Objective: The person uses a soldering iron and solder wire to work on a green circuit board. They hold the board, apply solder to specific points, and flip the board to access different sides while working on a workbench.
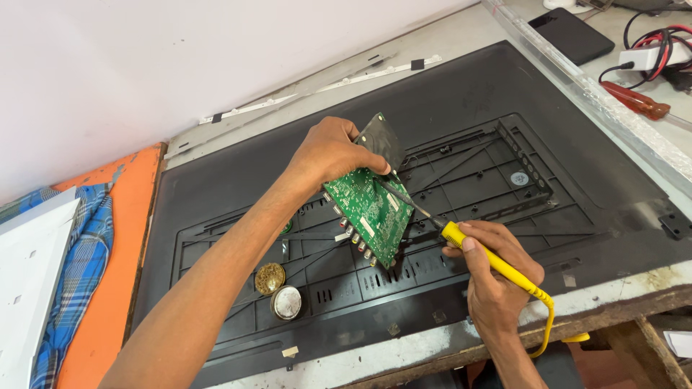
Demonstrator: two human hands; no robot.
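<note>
Head view: left hand point(333, 151) pinches the top edge of a green board point(369, 215), holding it tilted on edge above a black panel point(577, 194); right hand point(497, 277) is closed pen-fashion round the yellow handle of an iron point(461, 238), whose dark tip meets the board's face near its upper middle; a yellow cord point(548, 324) loops off the bench edge below the wrist. Judgement: good work here calls for a still board, the tip kept on one joint only, and the right wrist braced on the panel; the connectors along the board's lower edge hang close to the panel and could catch. Two round tins point(278, 291) sit near the left forearm, well apart from the tip; open panel lies to the right of the board, giving room to draw the iron back; a red screwdriver point(634, 101) and cables point(659, 47) lie far off at upper right.
</note>
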